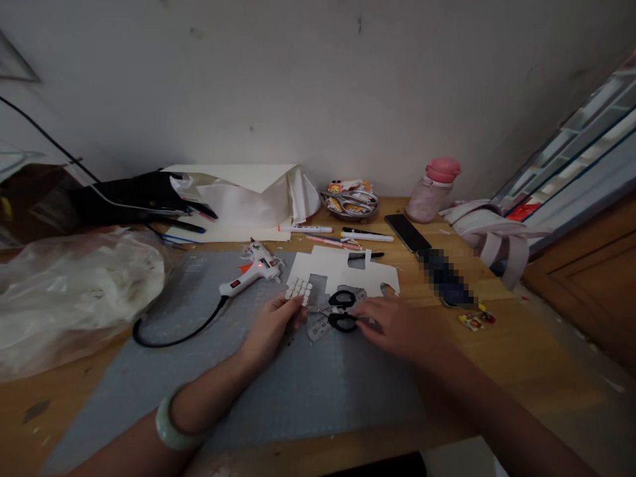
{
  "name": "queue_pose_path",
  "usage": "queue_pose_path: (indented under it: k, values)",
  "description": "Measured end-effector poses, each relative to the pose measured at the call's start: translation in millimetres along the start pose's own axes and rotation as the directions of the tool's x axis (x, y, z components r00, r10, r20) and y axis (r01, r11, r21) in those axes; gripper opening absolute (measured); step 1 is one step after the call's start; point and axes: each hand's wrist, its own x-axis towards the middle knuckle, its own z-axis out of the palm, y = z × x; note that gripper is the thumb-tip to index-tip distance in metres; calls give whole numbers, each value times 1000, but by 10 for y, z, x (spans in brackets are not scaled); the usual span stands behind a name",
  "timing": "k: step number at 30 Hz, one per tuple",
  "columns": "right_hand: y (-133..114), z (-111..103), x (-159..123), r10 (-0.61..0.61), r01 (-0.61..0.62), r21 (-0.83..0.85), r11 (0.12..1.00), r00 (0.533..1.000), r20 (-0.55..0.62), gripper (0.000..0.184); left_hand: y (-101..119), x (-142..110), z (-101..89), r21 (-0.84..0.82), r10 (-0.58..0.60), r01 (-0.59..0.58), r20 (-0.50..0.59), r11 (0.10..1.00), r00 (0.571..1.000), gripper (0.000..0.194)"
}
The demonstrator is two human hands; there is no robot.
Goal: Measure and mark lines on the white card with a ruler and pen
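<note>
Now pinching a cluster of small white pieces (299, 289) with the left hand (277, 324) above the grey mat (298, 397), with the right hand (392, 324) at the black-handled scissors (338, 310) alongside, perhaps touching a handle, though hard to tell whether gripping.

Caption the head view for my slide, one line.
Left hand holding a cluster of small white pieces, right hand at black-handled scissors, over a grey mat where a glue gun lies.

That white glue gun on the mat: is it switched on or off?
On, it seems: a small red light glows on the glue gun. Whether it's hot, I cannot tell.
</note>
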Motion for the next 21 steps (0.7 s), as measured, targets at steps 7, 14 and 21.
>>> queue_pose_path:
  k: [7,14,21]
  values:
    - [-60,211,325,158,-158,4,987,984,79,26,-58,38,-30,-42,25,-24,22,999,999,35]
    - [113,253,238,217,-219,62,974,976,34,35,-109,47,-48,-110,11,-5,46,994,999,24]
    - [278,148,234,327,-315,152,937,943,-57,26,-153,72,-65,-94,47,-41,60,995,997,22]
